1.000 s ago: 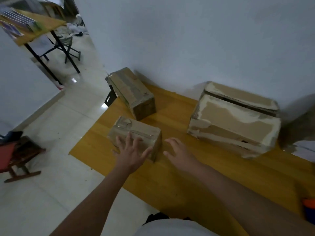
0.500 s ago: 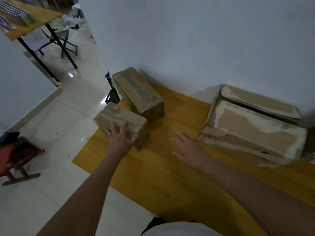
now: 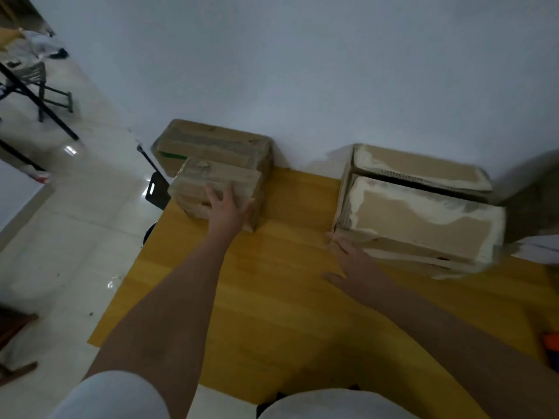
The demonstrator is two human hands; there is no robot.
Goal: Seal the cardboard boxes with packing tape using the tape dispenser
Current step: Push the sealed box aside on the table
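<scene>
The yellow wooden table [image 3: 272, 297] is seen nearest, with both forearms stretched over it. At about 2 o'clock the right hand [image 3: 355, 263] is laid flat, fingers straight, their tips touching the lower left corner of the large torn box [image 3: 423, 225]; half a second ago it lay apart from that box. At about 11 o'clock the left hand [image 3: 227, 207] is spread on the small taped box [image 3: 216, 189], fingers straight. That box has been pushed farther back and now touches the longer taped box [image 3: 211, 146] lying against the wall [image 3: 302, 71]. No tape dispenser can be made out.
</scene>
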